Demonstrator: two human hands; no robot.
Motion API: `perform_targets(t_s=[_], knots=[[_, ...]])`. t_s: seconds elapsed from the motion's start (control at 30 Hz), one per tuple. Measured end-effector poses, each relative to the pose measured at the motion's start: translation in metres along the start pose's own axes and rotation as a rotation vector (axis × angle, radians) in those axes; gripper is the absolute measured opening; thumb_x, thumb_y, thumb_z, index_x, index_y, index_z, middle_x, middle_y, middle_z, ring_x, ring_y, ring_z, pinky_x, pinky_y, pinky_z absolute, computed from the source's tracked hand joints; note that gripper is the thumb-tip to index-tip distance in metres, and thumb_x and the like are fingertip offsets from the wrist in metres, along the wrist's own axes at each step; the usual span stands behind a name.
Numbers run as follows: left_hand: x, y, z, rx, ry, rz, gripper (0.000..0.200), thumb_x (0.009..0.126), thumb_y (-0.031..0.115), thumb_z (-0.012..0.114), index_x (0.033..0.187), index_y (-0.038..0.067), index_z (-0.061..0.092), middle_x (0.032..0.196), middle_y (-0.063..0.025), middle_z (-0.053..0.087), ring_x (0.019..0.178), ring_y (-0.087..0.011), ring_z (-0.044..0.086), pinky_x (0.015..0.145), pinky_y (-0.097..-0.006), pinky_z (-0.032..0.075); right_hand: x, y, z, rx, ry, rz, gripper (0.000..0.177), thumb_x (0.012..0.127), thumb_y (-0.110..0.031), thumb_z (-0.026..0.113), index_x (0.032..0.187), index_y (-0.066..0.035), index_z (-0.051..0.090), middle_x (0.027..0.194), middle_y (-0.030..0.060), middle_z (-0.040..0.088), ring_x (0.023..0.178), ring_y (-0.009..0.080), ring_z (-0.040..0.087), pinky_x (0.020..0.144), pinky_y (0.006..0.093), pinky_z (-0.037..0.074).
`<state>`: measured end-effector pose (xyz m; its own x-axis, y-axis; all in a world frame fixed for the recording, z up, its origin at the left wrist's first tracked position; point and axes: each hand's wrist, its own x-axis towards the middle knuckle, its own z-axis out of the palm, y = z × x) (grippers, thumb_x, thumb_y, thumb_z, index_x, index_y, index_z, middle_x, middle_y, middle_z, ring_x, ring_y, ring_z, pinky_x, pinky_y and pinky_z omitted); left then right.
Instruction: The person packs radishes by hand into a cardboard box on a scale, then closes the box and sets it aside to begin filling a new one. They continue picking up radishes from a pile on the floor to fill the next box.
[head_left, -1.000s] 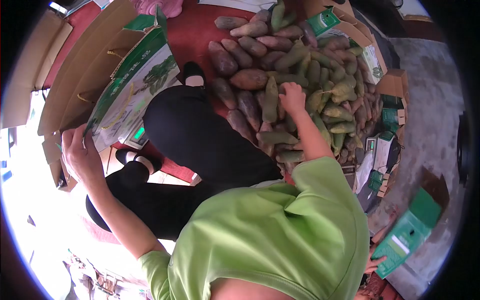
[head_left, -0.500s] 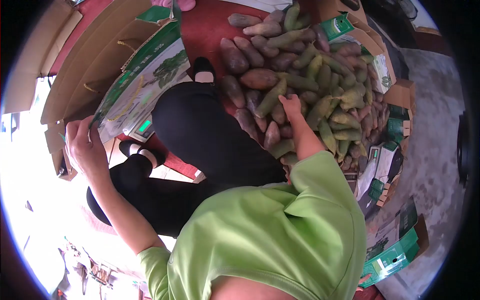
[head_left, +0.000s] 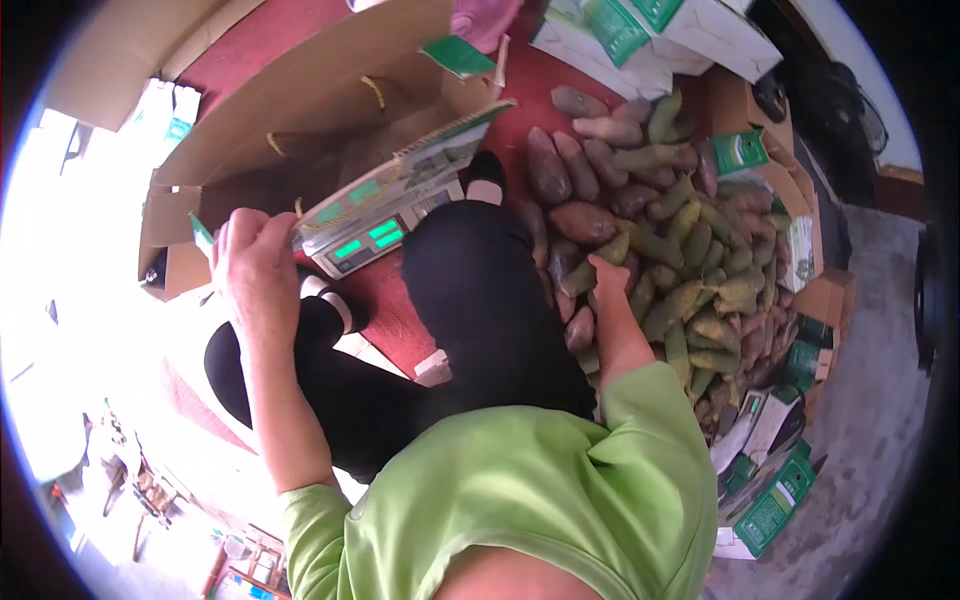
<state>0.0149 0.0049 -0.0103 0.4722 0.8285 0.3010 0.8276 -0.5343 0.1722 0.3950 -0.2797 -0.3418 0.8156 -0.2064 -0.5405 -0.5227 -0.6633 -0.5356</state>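
Note:
At the near side of an open cardboard box (head_left: 330, 110), my left hand (head_left: 255, 260) is closed, its fingers bent by the box's edge; what they pinch is hidden. The box stands on a scale (head_left: 372, 245) with lit green digits. My right hand (head_left: 608, 278) rests on the pile of reddish and green tubers, beside a green tuber (head_left: 582, 277). Its fingers are partly hidden, so I cannot tell whether they grip the tuber. Reddish tubers (head_left: 583, 222) lie just beyond that hand.
White and green cartons (head_left: 610, 45) stand at the top. More opened boxes (head_left: 800, 255) line the pile's right side, with another green box (head_left: 775, 500) below. A black fan (head_left: 835, 105) is at upper right. My bent knee (head_left: 465, 250) lies between scale and pile.
The view has shifted, so the box and pile appear further right. The box flap near my left hand has tilted, and more of the scale's display shows. My right hand remains at the pile.

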Motion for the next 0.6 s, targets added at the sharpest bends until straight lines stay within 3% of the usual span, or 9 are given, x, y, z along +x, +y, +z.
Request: perform_targets(t_s=[0.17, 0.23, 0.27, 0.33, 0.47, 0.6], knots=[[-0.002, 0.002, -0.004, -0.015, -0.009, -0.007, 0.016, 0.067, 0.004, 0.062, 0.082, 0.01, 0.067, 0.078, -0.0039, 0.05, 0.081, -0.0233, 0.054, 0.077, -0.0378, 0.044, -0.035, -0.025, -0.02, 0.319, -0.261, 0.043, 0.068, 0.06, -0.009, 0.082, 0.117, 0.0, 0.046, 0.102, 0.0134, 0.059, 0.089, 0.0288, 0.06, 0.073, 0.0371, 0.052], [-0.003, 0.001, -0.005, -0.004, 0.002, 0.004, 0.015, 0.068, 0.005, 0.062, 0.082, 0.01, 0.067, 0.078, -0.0038, 0.05, 0.081, -0.023, 0.054, 0.077, -0.0375, 0.044, -0.051, -0.05, -0.029, 0.182, -0.379, -0.265, 0.07, 0.062, -0.006, 0.079, 0.121, 0.002, 0.043, 0.108, 0.0134, 0.058, 0.093, 0.0279, 0.06, 0.075, 0.0361, 0.051], [-0.003, 0.002, -0.006, -0.003, -0.01, 0.001, 0.015, 0.069, 0.006, 0.061, 0.082, 0.011, 0.067, 0.078, -0.0038, 0.05, 0.081, -0.0228, 0.054, 0.076, -0.037, 0.044, -0.066, -0.071, -0.034, 0.182, -0.385, -0.272, 0.07, 0.062, -0.006, 0.079, 0.121, 0.002, 0.043, 0.108, 0.0134, 0.058, 0.093, 0.0279, 0.06, 0.075, 0.0361, 0.051], [-0.005, 0.001, -0.006, -0.005, -0.018, -0.001, 0.015, 0.069, 0.006, 0.061, 0.082, 0.011, 0.067, 0.079, -0.0037, 0.05, 0.081, -0.0226, 0.054, 0.075, -0.0364, 0.044, -0.107, -0.122, -0.046, 0.079, -0.426, -0.579, 0.071, 0.064, -0.003, 0.076, 0.126, 0.002, 0.041, 0.114, 0.0129, 0.056, 0.101, 0.0236, 0.057, 0.084, 0.0349, 0.048], [-0.006, 0.0, -0.006, -0.022, -0.03, 0.003, 0.016, 0.069, 0.006, 0.06, 0.082, 0.011, 0.067, 0.079, -0.0036, 0.05, 0.08, -0.0222, 0.054, 0.074, -0.0358, 0.044, -0.188, -0.226, -0.066, 0.179, -0.611, -1.064, 0.068, 0.064, -0.003, 0.075, 0.124, 0.001, 0.044, 0.114, 0.0117, 0.055, 0.103, 0.0212, 0.054, 0.09, 0.0337, 0.043], [-0.005, -0.001, -0.007, -0.001, -0.031, 0.025, 0.016, 0.069, 0.006, 0.06, 0.082, 0.012, 0.067, 0.079, -0.0034, 0.049, 0.08, -0.0221, 0.054, 0.072, -0.036, 0.044, -0.283, -0.303, -0.083, 0.036, -0.533, -1.571, 0.065, 0.064, -0.004, 0.074, 0.123, -0.002, 0.047, 0.113, 0.0113, 0.057, 0.104, 0.0218, 0.055, 0.09, 0.0341, 0.044]])
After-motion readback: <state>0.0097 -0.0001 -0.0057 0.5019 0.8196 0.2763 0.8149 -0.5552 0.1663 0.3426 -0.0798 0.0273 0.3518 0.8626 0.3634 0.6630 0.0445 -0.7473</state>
